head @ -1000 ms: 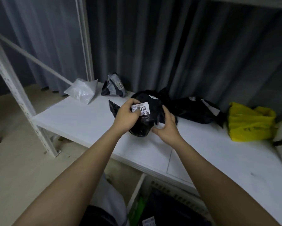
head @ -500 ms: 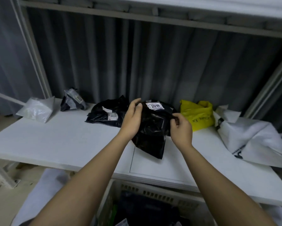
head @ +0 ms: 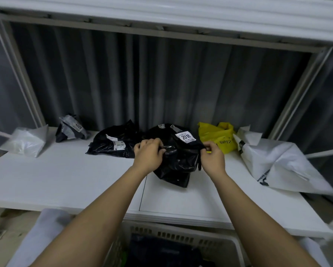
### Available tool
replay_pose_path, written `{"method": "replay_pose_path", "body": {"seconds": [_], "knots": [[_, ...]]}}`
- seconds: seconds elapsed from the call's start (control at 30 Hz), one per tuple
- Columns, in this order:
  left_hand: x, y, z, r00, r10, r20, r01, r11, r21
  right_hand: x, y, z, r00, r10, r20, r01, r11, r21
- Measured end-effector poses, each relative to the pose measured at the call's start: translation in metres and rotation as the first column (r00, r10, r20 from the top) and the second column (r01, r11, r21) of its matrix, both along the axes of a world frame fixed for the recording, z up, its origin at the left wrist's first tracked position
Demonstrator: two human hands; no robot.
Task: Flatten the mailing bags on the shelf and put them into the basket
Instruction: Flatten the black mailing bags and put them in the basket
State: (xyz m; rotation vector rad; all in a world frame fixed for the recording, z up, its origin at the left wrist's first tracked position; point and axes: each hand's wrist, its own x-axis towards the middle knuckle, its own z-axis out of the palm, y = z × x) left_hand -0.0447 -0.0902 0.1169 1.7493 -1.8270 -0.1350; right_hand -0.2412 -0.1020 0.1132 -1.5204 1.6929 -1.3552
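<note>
I have the black mailing bag (head: 178, 158) at mid-shelf (head: 65, 176); my left hand (head: 149, 154) fingers grip its left edge and my right hand (head: 213, 157) fingers pinch its right edge. A yellow bag (head: 216, 136) lies just far-right of it. The basket (head: 181, 235) sits below the near edge.

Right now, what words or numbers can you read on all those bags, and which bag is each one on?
"2018": white label on the black bag that both hands hold.
"4009": label on the grey crumpled bag.
Yellow bag: upside-down print, maybe "Zhong", not sure.
Big white bag: dark print, too blurred to read.
Other black bag: white labels, too small to read.
</note>
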Motion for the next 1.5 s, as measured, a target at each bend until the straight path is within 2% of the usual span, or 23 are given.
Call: {"method": "replay_pose_path", "body": {"seconds": [0.13,0.23,0.3,0.37,0.43,0.5,0.53,0.63,0.7,0.87,1.07,1.23,1.33,1.43,1.5], "knots": [[-0.006,-0.001,0.006,0.993,0.086,0.083,-0.082,0.995,-0.051,-0.004,-0.001,-0.001,0.993,0.063,-0.095,-0.058,0.997,0.053],[-0.01,-0.002,0.012,0.978,0.124,0.17,-0.108,0.989,-0.101,0.0,0.012,0.009,0.98,0.09,-0.175,-0.111,0.987,-0.118],[-0.011,-0.002,0.013,0.961,0.141,0.238,-0.114,0.986,-0.123,0.005,0.021,0.016,0.948,0.143,-0.285,-0.202,0.961,-0.189],[-0.013,-0.003,0.015,0.952,0.137,0.273,-0.104,0.986,-0.132,0.01,0.025,0.019,0.859,0.19,-0.475,-0.307,0.934,-0.182],[-0.016,-0.002,0.016,0.946,0.129,0.297,-0.094,0.987,-0.129,0.012,0.021,0.015,0.729,0.196,-0.656,-0.359,0.925,-0.123],[-0.019,0.0,0.018,0.943,0.113,0.313,-0.075,0.989,-0.131,0.01,0.014,0.009,0.636,0.178,-0.751,-0.354,0.932,-0.079],[-0.02,0.001,0.018,0.946,0.101,0.308,-0.061,0.989,-0.137,0.009,0.011,0.006,0.641,0.171,-0.748,-0.345,0.935,-0.082],[-0.017,0.003,0.016,0.96,0.058,0.274,-0.016,0.988,-0.154,0.003,0.007,0.001,0.774,0.122,-0.622,-0.289,0.941,-0.175],[-0.011,0.004,0.014,0.965,0.051,0.257,-0.01,0.987,-0.158,-0.002,0.005,-0.002,0.82,0.091,-0.566,-0.246,0.948,-0.204],[0.006,0.006,0.002,0.956,0.139,0.259,-0.108,0.986,-0.129,-0.014,0.001,-0.009,0.898,0.083,-0.433,-0.16,0.976,-0.145],[0.027,0.003,-0.015,0.945,0.21,0.25,-0.198,0.977,-0.073,-0.031,-0.005,-0.025,0.812,-0.02,-0.584,-0.017,0.998,-0.058],[0.038,-0.007,-0.017,0.947,0.278,0.164,-0.258,0.957,-0.133,-0.036,-0.006,-0.027,0.839,-0.132,-0.528,0.116,0.991,-0.063],[0.038,-0.013,-0.016,0.96,0.267,0.08,-0.249,0.95,-0.189,-0.033,-0.007,-0.025,0.837,-0.169,-0.52,0.117,0.984,-0.132],[0.033,-0.014,-0.014,0.974,0.224,0.03,-0.21,0.947,-0.243,-0.026,-0.006,-0.024,0.722,-0.218,-0.656,0.054,0.964,-0.261],[0.028,-0.014,-0.01,0.983,0.184,0.021,-0.172,0.95,-0.262,-0.018,-0.006,-0.022,0.692,-0.19,-0.696,-0.025,0.958,-0.287]]}}
